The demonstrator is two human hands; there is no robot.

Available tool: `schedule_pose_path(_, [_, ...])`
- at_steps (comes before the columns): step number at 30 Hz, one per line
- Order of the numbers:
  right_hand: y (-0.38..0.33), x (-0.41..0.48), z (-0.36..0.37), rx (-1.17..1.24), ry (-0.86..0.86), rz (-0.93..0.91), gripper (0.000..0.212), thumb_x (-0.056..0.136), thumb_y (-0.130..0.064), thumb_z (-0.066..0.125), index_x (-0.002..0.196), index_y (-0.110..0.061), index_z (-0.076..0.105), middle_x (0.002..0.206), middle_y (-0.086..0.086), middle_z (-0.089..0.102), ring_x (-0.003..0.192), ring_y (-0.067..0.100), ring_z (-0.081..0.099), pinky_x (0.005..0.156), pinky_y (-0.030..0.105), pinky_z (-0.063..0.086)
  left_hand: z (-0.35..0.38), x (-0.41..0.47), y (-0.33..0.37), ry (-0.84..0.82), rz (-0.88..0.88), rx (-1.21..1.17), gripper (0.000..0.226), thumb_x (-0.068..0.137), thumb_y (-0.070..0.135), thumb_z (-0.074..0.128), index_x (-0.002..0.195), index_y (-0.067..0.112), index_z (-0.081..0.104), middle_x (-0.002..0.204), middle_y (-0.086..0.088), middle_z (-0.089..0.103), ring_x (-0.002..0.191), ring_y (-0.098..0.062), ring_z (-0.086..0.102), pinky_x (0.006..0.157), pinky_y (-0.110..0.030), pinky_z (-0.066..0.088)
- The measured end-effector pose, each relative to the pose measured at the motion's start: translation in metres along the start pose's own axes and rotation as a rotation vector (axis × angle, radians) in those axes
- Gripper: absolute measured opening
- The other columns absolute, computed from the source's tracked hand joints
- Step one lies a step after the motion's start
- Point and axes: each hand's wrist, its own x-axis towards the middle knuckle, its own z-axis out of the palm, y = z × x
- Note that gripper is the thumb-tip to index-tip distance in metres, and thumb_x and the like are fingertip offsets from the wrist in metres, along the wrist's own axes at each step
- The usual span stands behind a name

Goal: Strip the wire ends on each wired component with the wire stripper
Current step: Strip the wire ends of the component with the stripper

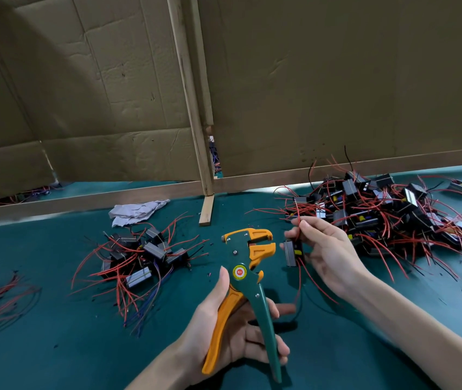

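**A:** Over the middle of the teal table (55, 347), where's the wire stripper (245, 266)?

**B:** Held upright in the left hand (232, 333), fingers curled round its green and orange handles, jaws apart and facing right.

**A:** Any writing on it?

**B:** A round red-and-yellow sticker (239, 273) at the pivot, too small to read.

**A:** And the right hand (325, 249)?

**B:** It grips a wired component (290, 253) just beside the jaws, its red wire (298, 218) pinched at the fingertips.

**A:** Around them?

**B:** A small pile of components (142, 254) to the left, a larger pile (379, 209) to the right, crumpled paper (137, 211) behind, and cardboard walls (337, 80).
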Motion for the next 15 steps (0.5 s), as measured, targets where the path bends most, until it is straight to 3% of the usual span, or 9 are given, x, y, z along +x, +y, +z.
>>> schedule_pose_path(3, [0.0,0.0,0.001,-0.048,-0.043,-0.014,0.017,0.099,-0.011,0.047,0.095,-0.005,0.062,0.073,0.008,0.063,0.083,0.026,0.062,0.073,0.045,0.052,0.004,0.0,0.004,-0.048,-0.005,-0.022,0.083,0.08,0.077,0.041,0.104,0.001,0.062,0.132,-0.035,0.048,0.087,-0.039,0.066,0.083,-0.048,0.051])
schedule_pose_path(6, [0.001,0.001,0.003,0.008,-0.113,-0.004,0.016,0.099,-0.008,0.044,0.092,-0.002,0.057,0.062,0.004,0.051,0.067,0.018,0.055,0.083,0.05,0.053,0.0,0.002,0.007,-0.045,0.01,-0.047,0.086,0.084,0.075,0.024,0.091,0.002,0.068,0.129,-0.03,0.054,0.083,-0.036,0.068,0.081,-0.046,0.053])
schedule_pose_path(11, [-0.005,0.0,-0.002,-0.005,-0.341,0.106,0.017,0.087,-0.017,0.053,0.072,-0.012,0.06,0.057,0.001,0.036,0.056,0.015,0.044,0.072,0.038,0.057,-0.013,0.001,0.017,0.022,0.121,0.005,0.084,0.078,0.073,0.026,0.086,0.002,0.071,0.112,-0.028,0.064,0.076,-0.036,0.067,0.073,-0.045,0.054])
schedule_pose_path(15, [-0.008,-0.003,-0.002,-0.05,-0.489,0.177,0.028,0.085,-0.013,0.054,0.058,-0.02,0.049,0.058,0.0,0.032,0.055,0.016,0.039,0.066,0.032,0.051,-0.022,-0.005,0.02,0.059,0.066,0.044,0.09,0.078,0.078,0.025,0.093,0.001,0.069,0.093,-0.029,0.065,0.082,-0.038,0.066,0.08,-0.046,0.053])
